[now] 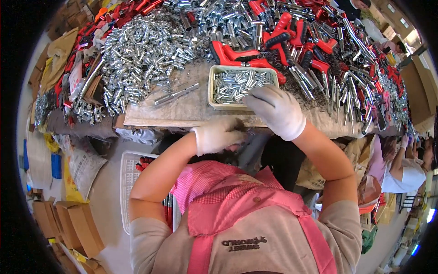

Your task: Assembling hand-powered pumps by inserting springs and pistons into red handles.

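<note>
My right hand (276, 111), in a white glove, reaches over the right front corner of a cream plastic tray (230, 107). Its fingers are bent and pressed together; what they hold, if anything, is hidden. Small silver metal pins (239, 85) fill the tray in a loose heap. My left hand (218, 135), also gloved in white, is just off the table's front edge, below and left of the tray. Motion smears its fingers, so their grip does not show. A chrome rod-like tool (177, 94) lies on the table left of the tray.
A big heap of silver metal fittings (141, 59) covers the table's left. Red-and-black pistol-shaped handles (239, 55) lie behind the tray, with metal tubes (351, 93) to the right. A white plastic crate (127, 192) stands below, left of my lap. Other people (401, 169) are at the right.
</note>
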### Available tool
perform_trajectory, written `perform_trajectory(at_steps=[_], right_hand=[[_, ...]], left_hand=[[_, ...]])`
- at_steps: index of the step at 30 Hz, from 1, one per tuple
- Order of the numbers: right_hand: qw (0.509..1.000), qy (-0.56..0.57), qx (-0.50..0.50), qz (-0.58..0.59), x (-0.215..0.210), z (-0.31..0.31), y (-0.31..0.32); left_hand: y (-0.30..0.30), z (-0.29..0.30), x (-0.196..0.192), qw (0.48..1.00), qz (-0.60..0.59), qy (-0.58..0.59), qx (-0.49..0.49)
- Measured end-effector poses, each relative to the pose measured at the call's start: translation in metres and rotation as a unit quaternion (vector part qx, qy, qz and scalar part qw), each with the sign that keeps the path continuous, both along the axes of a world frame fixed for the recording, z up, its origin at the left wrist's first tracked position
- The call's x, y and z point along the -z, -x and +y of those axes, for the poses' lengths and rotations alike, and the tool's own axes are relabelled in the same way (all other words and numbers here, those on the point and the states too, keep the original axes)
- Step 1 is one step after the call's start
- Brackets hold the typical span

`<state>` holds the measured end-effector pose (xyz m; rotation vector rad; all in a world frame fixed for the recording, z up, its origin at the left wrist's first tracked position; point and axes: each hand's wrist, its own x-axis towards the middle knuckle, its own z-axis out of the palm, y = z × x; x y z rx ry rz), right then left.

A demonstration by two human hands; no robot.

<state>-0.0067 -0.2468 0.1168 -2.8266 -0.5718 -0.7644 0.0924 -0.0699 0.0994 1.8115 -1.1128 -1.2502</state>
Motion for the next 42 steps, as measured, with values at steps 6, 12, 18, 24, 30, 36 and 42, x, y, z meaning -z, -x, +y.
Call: perform_trajectory(at_steps=[6, 12, 18, 24, 30, 36, 42], right_hand=[[0.846, -0.500, -0.056, 0.175, 0.027, 0.001, -0.013], [0.758, -0.485, -0.021, 0.436, 0.022, -0.007, -0.001], [0.535, -0.688, -0.036, 0.489, 0.016, -0.015, 0.005], [0.909, -0.238, 0.064, 0.337, 0.015, -0.012, 0.004], [0.983, 0.109, -0.126, -0.079, 0.013, -0.012, -0.005], [0.902, 0.169, -0.344, -0.200, -0.011, 0.010, 0.013], [0.975, 0.210, 0.054, -0.053, -0.018, 0.012, 0.023]], left_hand=[[0.001, -0.010, 0.028, 0.963, -0.069, 0.227, -0.125], [0.006, -0.003, 0.028, 0.890, -0.340, 0.264, -0.151], [0.003, -0.007, 0.032, 0.694, -0.663, 0.266, -0.090], [-0.001, -0.014, 0.026, 0.674, -0.680, 0.284, -0.056], [-0.006, -0.001, 0.014, 0.977, 0.067, 0.179, 0.095], [0.050, 0.011, 0.063, 0.601, 0.799, -0.024, 0.020], [0.051, 0.006, 0.020, 0.801, 0.581, 0.140, -0.045]])
